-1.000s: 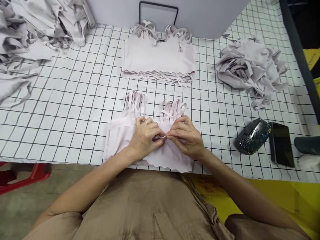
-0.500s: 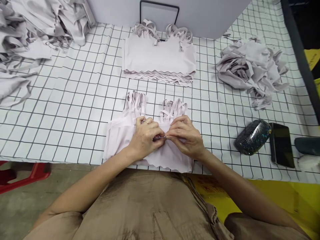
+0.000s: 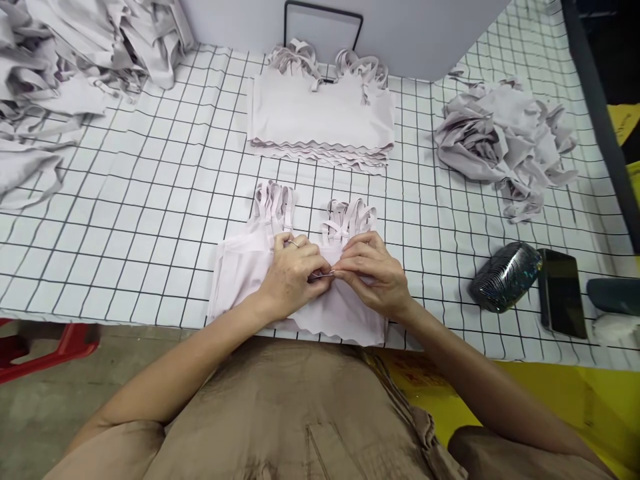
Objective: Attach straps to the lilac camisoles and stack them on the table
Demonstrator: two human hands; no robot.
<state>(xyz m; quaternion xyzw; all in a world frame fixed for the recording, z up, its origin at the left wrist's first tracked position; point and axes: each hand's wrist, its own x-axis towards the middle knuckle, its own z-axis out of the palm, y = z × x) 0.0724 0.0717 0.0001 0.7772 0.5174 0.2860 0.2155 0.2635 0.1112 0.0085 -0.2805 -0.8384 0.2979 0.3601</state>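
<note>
A pile of pale pinkish-grey strappy crop tops (image 3: 240, 270) lies at the table's front edge, straps bunched away from me. Over its middle, my left hand (image 3: 295, 273) is closed, with a ring on one finger. A thin, silvery metal piece (image 3: 323, 274) runs from its thumb and forefinger to the fingertips of my right hand (image 3: 373, 273). Those fingertips are pinched at its tip; whether they also grip thread or cloth is too small to tell. Both hands rest on the top garment and hide part of it.
A neat stack of like tops (image 3: 320, 113) lies farther back, before a grey panel (image 3: 420, 33). Loose garments are heaped at left (image 3: 100, 47) and right (image 3: 500, 133). A dark glossy case (image 3: 507, 277) and a phone (image 3: 563, 293) lie right of my hands. A red stool (image 3: 75, 343) stands below left.
My hands keep the same pinched pose over the garment. The whole view has shifted very slightly; nothing was taken up or let go.
</note>
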